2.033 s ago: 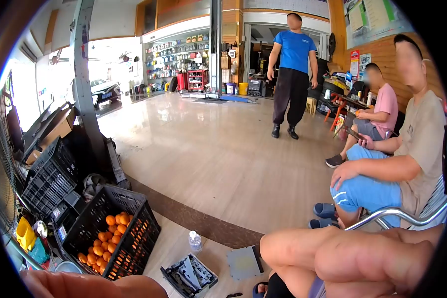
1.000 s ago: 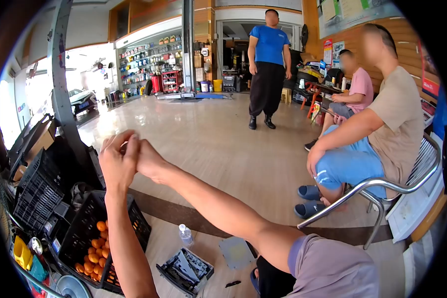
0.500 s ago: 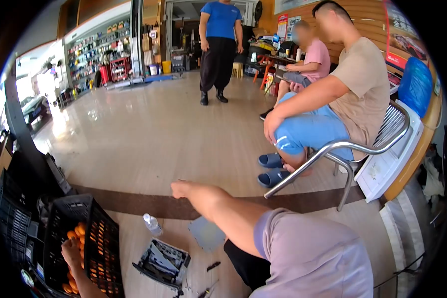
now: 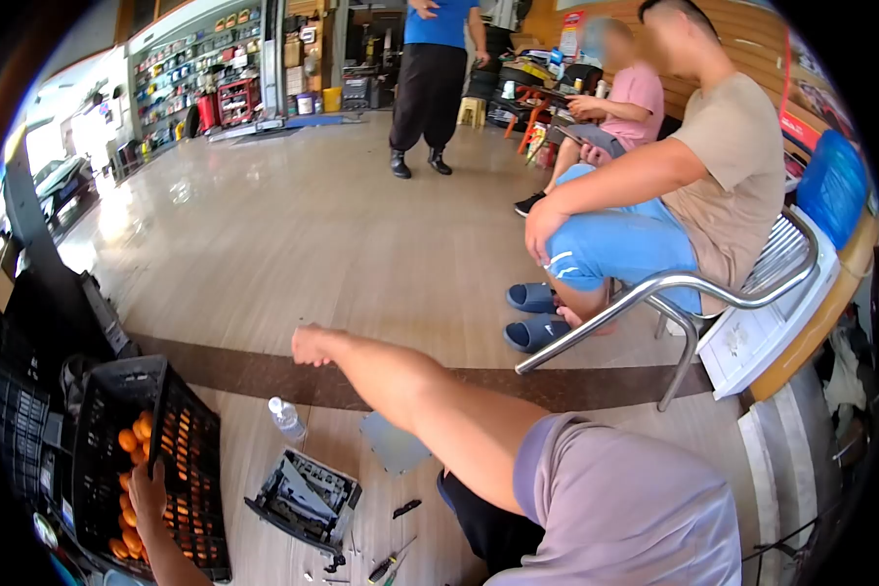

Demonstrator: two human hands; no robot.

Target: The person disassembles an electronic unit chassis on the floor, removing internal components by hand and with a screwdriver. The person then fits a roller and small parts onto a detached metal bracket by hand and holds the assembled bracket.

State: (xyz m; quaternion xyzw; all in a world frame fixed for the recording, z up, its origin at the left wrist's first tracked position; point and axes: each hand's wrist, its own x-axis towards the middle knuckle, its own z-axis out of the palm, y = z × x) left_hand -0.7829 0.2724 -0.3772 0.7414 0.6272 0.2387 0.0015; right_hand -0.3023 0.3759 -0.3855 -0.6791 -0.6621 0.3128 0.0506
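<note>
My left hand [image 4: 148,498] reaches over a black plastic crate [image 4: 193,469] at the lower left, close to the oranges [image 4: 129,441] inside it. Its fingers look partly stretched and I see no fruit in them. My right hand [image 4: 314,346] is held out over the dark floor strip, fingers curled closed, and nothing shows in it. Below it stand a clear plastic bottle [image 4: 286,418] and an opened dark device casing [image 4: 308,500] with parts inside. A flat grey plate [image 4: 395,444] lies near my right forearm.
Screwdrivers [image 4: 383,568] and a small black piece [image 4: 407,508] lie by my knee. One person [image 4: 723,186] sits on a metal chair [image 4: 689,288] at right. Another person in pink [image 4: 635,103] sits behind, and a person in blue [image 4: 435,93] stands ahead.
My right hand has swung left, its fingers now more curled. My left hand stays over the crate, its fingers looking more extended. The standing person's hand has risen. The view has shifted slightly.
</note>
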